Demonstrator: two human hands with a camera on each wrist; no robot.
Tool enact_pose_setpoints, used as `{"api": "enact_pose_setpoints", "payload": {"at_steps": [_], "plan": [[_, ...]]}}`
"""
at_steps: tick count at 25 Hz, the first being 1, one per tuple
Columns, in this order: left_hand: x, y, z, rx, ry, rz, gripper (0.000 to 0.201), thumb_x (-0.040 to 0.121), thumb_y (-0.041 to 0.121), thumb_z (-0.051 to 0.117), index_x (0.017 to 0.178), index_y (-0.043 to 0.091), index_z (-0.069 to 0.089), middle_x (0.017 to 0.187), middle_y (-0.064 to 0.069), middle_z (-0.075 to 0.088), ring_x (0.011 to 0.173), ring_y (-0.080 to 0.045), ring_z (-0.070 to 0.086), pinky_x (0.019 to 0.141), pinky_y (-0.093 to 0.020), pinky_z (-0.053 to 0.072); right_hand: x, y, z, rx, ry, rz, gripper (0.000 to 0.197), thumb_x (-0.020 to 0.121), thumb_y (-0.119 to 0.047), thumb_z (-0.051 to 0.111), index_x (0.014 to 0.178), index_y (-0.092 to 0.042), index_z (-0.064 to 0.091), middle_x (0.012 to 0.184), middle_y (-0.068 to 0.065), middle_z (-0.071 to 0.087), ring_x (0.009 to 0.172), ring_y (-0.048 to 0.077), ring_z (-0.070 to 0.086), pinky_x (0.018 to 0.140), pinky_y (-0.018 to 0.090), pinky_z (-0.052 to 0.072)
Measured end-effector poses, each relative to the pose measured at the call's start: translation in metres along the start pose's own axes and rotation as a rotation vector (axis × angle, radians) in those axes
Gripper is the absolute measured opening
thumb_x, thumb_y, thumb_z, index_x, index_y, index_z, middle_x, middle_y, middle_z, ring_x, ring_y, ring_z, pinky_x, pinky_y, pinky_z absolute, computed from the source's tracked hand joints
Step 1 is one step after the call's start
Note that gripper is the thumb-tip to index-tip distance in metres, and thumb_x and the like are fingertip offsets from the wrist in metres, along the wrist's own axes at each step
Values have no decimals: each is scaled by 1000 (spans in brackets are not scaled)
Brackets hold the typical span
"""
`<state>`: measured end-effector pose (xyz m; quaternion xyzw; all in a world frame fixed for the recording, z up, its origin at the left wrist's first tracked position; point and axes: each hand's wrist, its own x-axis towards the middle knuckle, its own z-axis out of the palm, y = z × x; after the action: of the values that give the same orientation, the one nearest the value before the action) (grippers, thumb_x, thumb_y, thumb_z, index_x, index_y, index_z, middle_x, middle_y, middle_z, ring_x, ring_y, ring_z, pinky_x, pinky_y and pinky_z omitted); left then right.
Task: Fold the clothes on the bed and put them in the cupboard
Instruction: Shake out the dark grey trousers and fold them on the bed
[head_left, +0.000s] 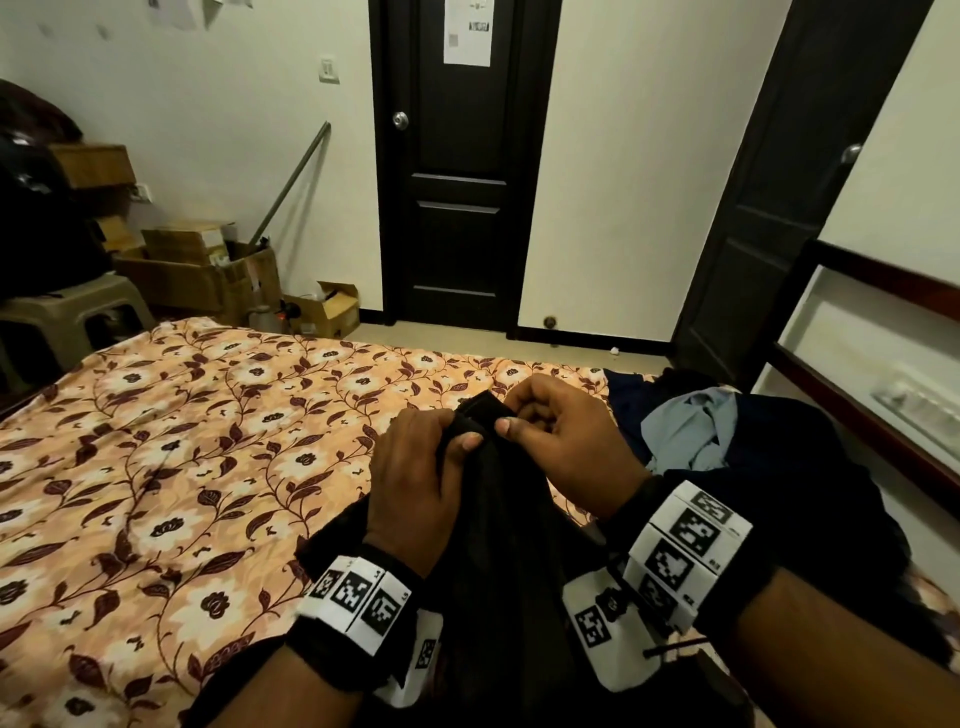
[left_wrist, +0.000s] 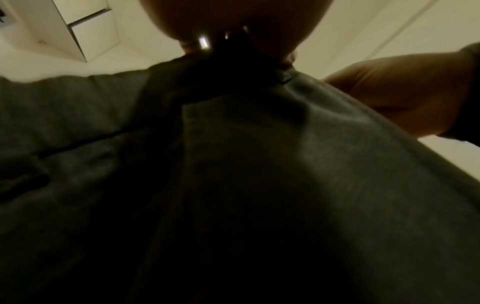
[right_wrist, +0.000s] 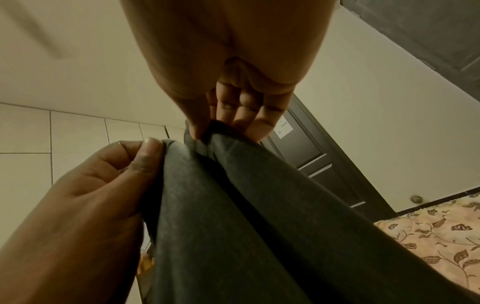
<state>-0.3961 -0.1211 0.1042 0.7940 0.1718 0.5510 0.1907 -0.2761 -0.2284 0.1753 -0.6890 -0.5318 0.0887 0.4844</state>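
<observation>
A dark grey garment (head_left: 498, 519) hangs in front of me above the floral bed (head_left: 182, 441). My left hand (head_left: 421, 467) pinches its top edge between thumb and fingers, and my right hand (head_left: 561, 441) pinches the same edge just to the right, the two hands almost touching. In the right wrist view the garment (right_wrist: 246, 216) drops in long folds from my right hand (right_wrist: 221, 115), with my left hand (right_wrist: 109, 181) gripping the edge beside it. The left wrist view is filled by the dark cloth (left_wrist: 259, 164). A pile of dark and light blue clothes (head_left: 691, 426) lies on the bed's right side.
An open cupboard (head_left: 852, 353) with white shelves stands at the right, beside a dark door (head_left: 779, 208). Another dark door (head_left: 457, 171) is straight ahead. Cardboard boxes (head_left: 202, 270) and a plastic stool (head_left: 72, 317) sit beyond the bed's far left corner.
</observation>
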Motion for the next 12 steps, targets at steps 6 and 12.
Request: {"api": "enact_pose_setpoints", "payload": {"at_steps": [6, 12], "plan": [[14, 11, 1, -206, 12, -147, 31, 90, 49, 53, 112, 29, 42, 93, 14, 47, 82, 6, 50, 67, -2, 39, -1, -13, -5, 235, -95, 59, 24, 90, 0, 58, 100, -20, 66, 97, -4, 71, 93, 5, 68, 79, 19, 55], [26, 25, 17, -208, -22, -301, 37, 89, 45, 61, 116, 21, 52, 95, 10, 63, 87, -14, 65, 72, -29, 56, -1, -10, -11, 389, -62, 134, 27, 86, 5, 61, 101, -16, 67, 99, 4, 72, 96, 12, 69, 81, 22, 55]]}}
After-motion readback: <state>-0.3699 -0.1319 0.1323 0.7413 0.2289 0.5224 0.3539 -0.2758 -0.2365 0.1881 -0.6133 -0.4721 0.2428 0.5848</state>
